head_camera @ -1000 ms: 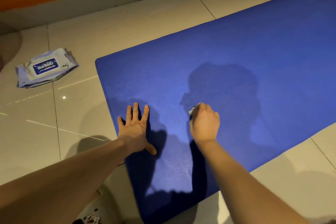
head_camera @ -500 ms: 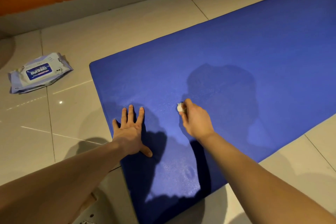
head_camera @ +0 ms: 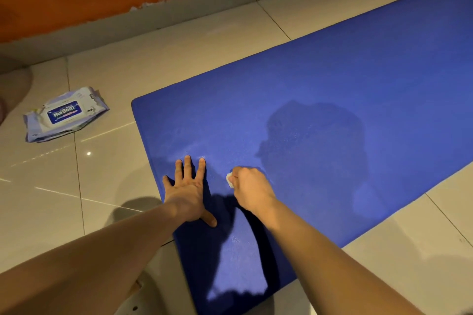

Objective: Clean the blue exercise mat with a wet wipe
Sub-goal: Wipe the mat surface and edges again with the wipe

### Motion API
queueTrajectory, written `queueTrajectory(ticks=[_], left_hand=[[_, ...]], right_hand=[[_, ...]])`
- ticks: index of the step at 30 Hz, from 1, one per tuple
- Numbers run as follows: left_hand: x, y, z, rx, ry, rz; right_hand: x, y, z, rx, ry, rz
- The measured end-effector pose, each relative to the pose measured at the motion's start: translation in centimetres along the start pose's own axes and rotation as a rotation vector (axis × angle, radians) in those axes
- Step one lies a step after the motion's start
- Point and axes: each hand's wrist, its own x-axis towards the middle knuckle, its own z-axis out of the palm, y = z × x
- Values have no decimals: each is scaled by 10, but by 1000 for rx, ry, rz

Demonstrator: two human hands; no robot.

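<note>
The blue exercise mat [head_camera: 320,100] lies flat on the tiled floor, running from bottom centre to the upper right. My left hand [head_camera: 188,193] presses flat on the mat near its left edge, fingers spread. Just to its right, my right hand [head_camera: 252,190] grips a small bunched white wet wipe [head_camera: 229,179] against the mat; only a corner of the wipe shows past the fingers. A faint damp sheen shows on the mat around both hands.
A pack of wet wipes [head_camera: 65,114] lies on the beige floor tiles [head_camera: 64,186] left of the mat. An orange wall with a grey skirting [head_camera: 128,23] runs along the back. A pale object [head_camera: 143,296] sits at the bottom edge under my left arm.
My right hand has slid the wipe leftwards across the mat, closer to my left hand. My left hand has stayed flat in place. The camera view shifted slightly.
</note>
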Motion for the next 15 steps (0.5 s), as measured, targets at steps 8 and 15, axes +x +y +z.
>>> queueTrajectory(ticks=[8, 15], left_hand=[[0, 0, 1, 9, 2, -3], [-1, 2, -3, 30, -10, -8]], right_hand=[[-4, 2, 8, 38, 177, 49], [-1, 93, -24, 56, 461, 322]])
